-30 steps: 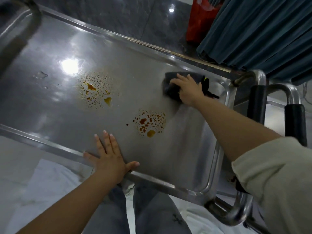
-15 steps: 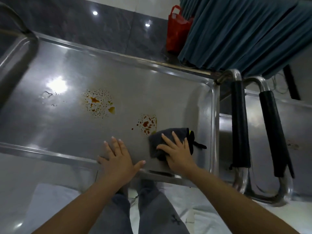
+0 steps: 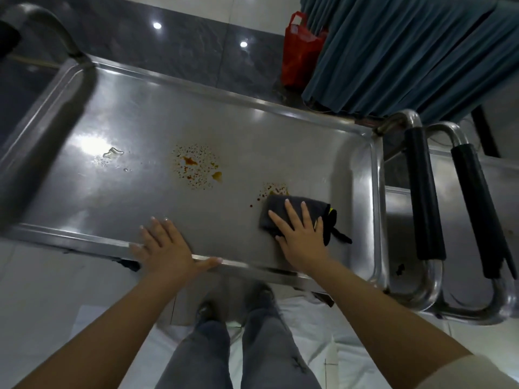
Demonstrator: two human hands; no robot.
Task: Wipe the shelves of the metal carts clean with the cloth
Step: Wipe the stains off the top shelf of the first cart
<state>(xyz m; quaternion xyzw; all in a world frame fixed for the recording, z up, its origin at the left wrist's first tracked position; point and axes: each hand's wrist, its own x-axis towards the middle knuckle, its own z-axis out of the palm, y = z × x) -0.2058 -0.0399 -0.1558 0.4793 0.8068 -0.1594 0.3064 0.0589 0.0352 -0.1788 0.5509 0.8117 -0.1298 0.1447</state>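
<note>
Steel fills most of the frame: the top shelf (image 3: 140, 130) of the metal cart lies under you, its raised rim running from upper left to lower right. Your right hand (image 3: 302, 237) lies flat with straight, spread fingers on the dark cloth (image 3: 295, 209), pressing it to the shelf right of center; your palm hides the near part of the cloth, and a yellow tag and black strap poke out at its right edge. The cloth's far edge touches a patch of brown spatter (image 3: 273, 189), partly covered, so you cannot tell how far that stain reaches. A larger brown spatter (image 3: 196, 167) sits apart near the middle, and a small clear puddle (image 3: 112, 152) lies further left beside a bright glare. Your left hand (image 3: 165, 248) rests open on the shelf's near rim, fingers straight, thumb along the edge. At right, two black-gripped handles (image 3: 424, 197) stand side by side; the second cart's shelf (image 3: 398, 220) behind them is cut off and blurred. In the upper right, a red bag (image 3: 297, 54) is half hidden by a teal curtain (image 3: 407, 51).
</note>
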